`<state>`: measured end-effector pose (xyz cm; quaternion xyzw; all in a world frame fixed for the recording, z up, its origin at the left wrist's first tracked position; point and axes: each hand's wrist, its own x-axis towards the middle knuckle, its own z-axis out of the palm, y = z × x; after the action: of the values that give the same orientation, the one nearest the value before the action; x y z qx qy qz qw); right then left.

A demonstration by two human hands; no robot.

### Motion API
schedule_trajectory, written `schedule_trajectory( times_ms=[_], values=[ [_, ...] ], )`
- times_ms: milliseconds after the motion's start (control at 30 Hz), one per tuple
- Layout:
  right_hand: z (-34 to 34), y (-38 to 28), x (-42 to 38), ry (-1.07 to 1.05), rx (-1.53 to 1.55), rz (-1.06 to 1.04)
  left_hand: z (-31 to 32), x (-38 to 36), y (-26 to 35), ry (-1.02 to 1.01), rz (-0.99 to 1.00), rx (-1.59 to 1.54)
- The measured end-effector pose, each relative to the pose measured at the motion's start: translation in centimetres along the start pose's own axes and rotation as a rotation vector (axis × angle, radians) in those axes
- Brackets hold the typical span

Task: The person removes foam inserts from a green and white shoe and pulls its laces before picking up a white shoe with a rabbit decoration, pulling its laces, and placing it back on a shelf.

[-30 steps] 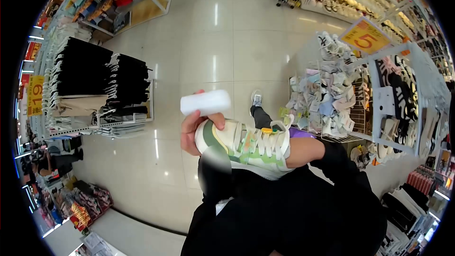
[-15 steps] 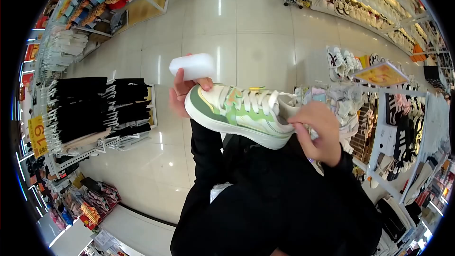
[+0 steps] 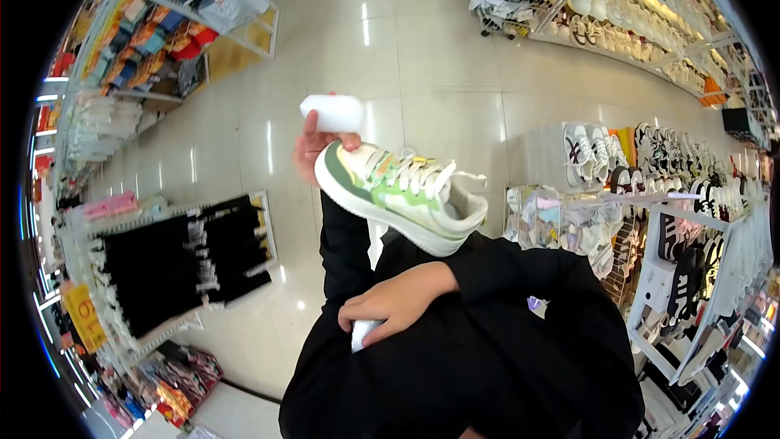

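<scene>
My left hand (image 3: 307, 154) is closed round the toe of a green and white sneaker (image 3: 388, 192), held over the floor with its collar toward the right. The same hand also holds a smooth white block-like piece (image 3: 335, 114) beyond the toe. The sneaker's white laces are threaded, with one end hanging loose over the collar opening. Across the front of my black clothing lies my right hand (image 3: 400, 301), its fingers bent over a small white item (image 3: 362, 335) that is mostly hidden under the hand and cloth.
At left stands a rack of black garments (image 3: 154, 272) with a yellow price sign (image 3: 84, 317). Shelves of shoes (image 3: 650, 20) line the upper right, and a wire display stand with sneakers (image 3: 587, 150) is close on my right. Glossy tile floor (image 3: 439, 49) stretches ahead.
My right hand has left the sneaker's heel and moved down-left to the white item at my front. The sneaker has tilted, its heel lower and its opening more visible. The view has shifted slightly.
</scene>
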<state>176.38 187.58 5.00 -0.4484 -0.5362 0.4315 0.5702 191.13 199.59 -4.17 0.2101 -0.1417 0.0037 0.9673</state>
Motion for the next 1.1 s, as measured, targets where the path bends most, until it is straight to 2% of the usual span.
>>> schedule_trajectory(
  times_ms=[67,200,300,333,433,500,533,600,667,733,800,833,867,967,1100],
  values=[
    [-4.6,1.0,1.3,-0.089,-0.007,0.060,-1.6,4.4,-0.1,0.029,-0.018,-0.039],
    [-11.8,0.7,0.9,0.037,0.065,0.048,-3.5,13.2,0.4,0.101,-0.016,-0.091],
    [-16.2,0.4,-0.1,0.224,0.070,-0.006,-4.3,19.6,0.3,0.080,-0.075,-0.173],
    [-17.5,-0.1,-0.7,0.282,0.053,0.045,-4.2,21.6,0.4,0.079,-0.093,-0.165],
    [-20.6,-4.0,-4.8,0.698,0.025,0.090,-5.3,27.3,1.0,-0.018,-0.117,-0.110],
    [-21.0,-4.9,-8.6,1.227,-0.099,-0.012,-5.3,30.7,1.2,-0.072,-0.115,-0.101],
    [-21.4,-5.3,-9.9,1.498,0.131,-0.075,-4.5,32.2,1.1,-0.076,-0.094,-0.072],
    [-21.9,-6.9,-13.3,1.811,0.470,-0.088,-2.2,34.1,0.3,-0.106,-0.074,-0.072],
    [-24.1,-7.2,-16.5,1.936,0.581,-0.008,0.4,36.5,-1.1,-0.220,-0.053,-0.010],
    [-26.5,-7.3,-19.4,1.948,0.624,0.060,2.9,38.3,-3.0,-0.329,-0.064,0.064],
    [-28.8,-7.7,-22.2,1.892,0.600,0.117,0.5,39.8,-4.9,-0.212,0.133,0.155],
    [-29.9,-8.0,-23.6,1.853,0.584,0.154,6.5,39.1,-6.8,-0.439,-0.038,0.176],
    [-31.1,-8.3,-25.1,1.813,0.572,0.193,8.9,39.0,-9.4,-0.451,0.009,0.125],
    [-34.8,-8.5,-29.7,1.735,0.670,0.128,10.1,41.2,-13.4,-0.522,-0.078,0.040],
    [-38.8,-8.8,-33.1,1.775,0.684,0.171,13.5,42.7,-22.1,-0.815,-0.057,0.138]
  ],
)
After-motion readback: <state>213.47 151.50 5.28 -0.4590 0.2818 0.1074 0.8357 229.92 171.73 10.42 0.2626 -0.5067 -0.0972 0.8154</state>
